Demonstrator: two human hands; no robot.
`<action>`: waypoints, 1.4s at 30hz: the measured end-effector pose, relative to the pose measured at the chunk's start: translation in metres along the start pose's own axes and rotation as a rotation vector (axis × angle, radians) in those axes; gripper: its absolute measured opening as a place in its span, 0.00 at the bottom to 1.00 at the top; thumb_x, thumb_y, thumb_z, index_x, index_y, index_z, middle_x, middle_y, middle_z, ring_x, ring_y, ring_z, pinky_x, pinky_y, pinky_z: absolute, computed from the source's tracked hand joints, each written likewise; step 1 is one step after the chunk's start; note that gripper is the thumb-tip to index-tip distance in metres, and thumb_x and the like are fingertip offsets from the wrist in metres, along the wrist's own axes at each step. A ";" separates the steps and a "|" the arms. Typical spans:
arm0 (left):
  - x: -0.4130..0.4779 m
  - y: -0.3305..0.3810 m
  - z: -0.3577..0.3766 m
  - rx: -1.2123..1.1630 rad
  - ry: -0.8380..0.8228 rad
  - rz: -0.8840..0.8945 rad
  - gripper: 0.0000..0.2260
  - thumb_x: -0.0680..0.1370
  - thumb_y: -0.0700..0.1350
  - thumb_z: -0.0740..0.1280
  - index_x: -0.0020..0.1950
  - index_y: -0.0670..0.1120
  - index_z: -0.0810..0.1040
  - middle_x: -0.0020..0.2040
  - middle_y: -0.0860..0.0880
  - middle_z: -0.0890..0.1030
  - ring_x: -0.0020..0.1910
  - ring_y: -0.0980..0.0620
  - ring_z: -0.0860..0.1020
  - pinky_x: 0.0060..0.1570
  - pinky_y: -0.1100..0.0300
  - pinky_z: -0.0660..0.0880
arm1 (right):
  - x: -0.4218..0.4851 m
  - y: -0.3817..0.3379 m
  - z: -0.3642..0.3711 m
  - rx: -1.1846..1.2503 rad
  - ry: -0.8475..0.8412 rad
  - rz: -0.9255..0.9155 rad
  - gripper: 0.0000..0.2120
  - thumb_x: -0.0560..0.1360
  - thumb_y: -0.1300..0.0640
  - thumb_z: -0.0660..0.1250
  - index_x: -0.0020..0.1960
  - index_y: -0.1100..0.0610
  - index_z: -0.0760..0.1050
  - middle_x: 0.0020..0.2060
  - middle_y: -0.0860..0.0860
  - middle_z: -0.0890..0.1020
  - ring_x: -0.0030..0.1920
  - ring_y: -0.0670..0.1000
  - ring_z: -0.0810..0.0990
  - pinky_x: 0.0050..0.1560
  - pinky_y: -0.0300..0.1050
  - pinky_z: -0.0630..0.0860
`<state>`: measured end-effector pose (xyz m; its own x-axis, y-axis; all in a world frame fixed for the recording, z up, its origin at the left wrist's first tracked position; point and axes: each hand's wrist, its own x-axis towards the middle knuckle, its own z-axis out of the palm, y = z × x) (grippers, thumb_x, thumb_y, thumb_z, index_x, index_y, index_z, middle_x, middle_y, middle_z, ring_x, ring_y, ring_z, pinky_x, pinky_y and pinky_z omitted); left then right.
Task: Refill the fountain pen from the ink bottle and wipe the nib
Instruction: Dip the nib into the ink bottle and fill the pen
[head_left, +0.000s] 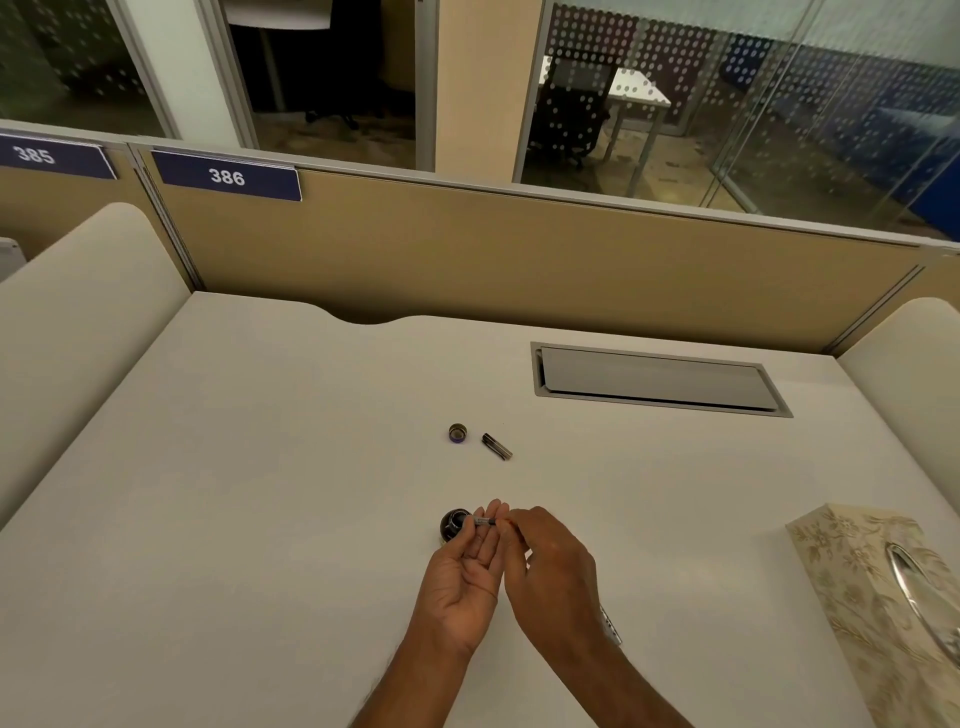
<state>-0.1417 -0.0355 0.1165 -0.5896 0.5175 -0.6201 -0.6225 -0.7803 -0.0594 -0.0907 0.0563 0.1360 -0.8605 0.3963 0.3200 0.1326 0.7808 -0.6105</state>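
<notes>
- Head view, hands: the left hand (462, 566) lies palm up with its fingers nearly straight and cradles the fountain pen (483, 521) across its fingertips. Whether its thumb clamps the pen is too small to tell. The right hand (550, 558) has curled fingers that pinch the pen's rear end.
- Head view, task things: the ink bottle (452, 526) stands uncapped just beside the left fingertips, and the pen's front end points toward its mouth. The bottle cap (457, 433) and a loose dark pen part (497, 446) lie well beyond both hands. The tissue box (883, 597) sits far out to the right of the right hand.
- Step in hand, by my judgement: bringing the nib to the ink for the fill. No tissue is in either hand.
- Doing it well: tip the pen nose-down and lower it straight into the mouth. Sink the nib fully before the right fingers work the filler, and work it slowly.
- Risk: the open bottle sits so close to the left fingers that a nudge could tip ink over the white desk (260, 519). The tissues are a long reach away, so pull one before lifting the wet nib.
</notes>
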 end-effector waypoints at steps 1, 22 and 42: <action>0.000 0.000 0.000 0.001 0.002 0.003 0.10 0.84 0.37 0.61 0.62 0.33 0.76 0.51 0.34 0.86 0.44 0.41 0.88 0.35 0.50 0.85 | 0.000 0.001 0.000 -0.015 -0.001 -0.017 0.04 0.78 0.58 0.68 0.47 0.52 0.81 0.38 0.45 0.82 0.36 0.45 0.80 0.35 0.41 0.80; 0.008 0.002 -0.003 -0.101 0.003 0.006 0.11 0.83 0.37 0.62 0.61 0.32 0.77 0.51 0.34 0.86 0.45 0.40 0.88 0.41 0.47 0.86 | 0.019 0.001 0.003 -0.120 -0.020 -0.128 0.10 0.79 0.53 0.64 0.44 0.52 0.82 0.36 0.45 0.82 0.36 0.45 0.79 0.34 0.42 0.79; 0.005 -0.001 -0.003 -0.118 -0.018 0.008 0.12 0.83 0.37 0.61 0.64 0.34 0.76 0.52 0.34 0.86 0.45 0.40 0.88 0.38 0.48 0.86 | 0.020 0.005 0.005 -0.091 -0.058 -0.092 0.06 0.78 0.55 0.68 0.45 0.52 0.82 0.36 0.45 0.82 0.35 0.43 0.78 0.34 0.39 0.78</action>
<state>-0.1428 -0.0332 0.1108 -0.6044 0.5165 -0.6065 -0.5534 -0.8199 -0.1467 -0.1101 0.0661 0.1356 -0.8976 0.2950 0.3276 0.0938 0.8539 -0.5120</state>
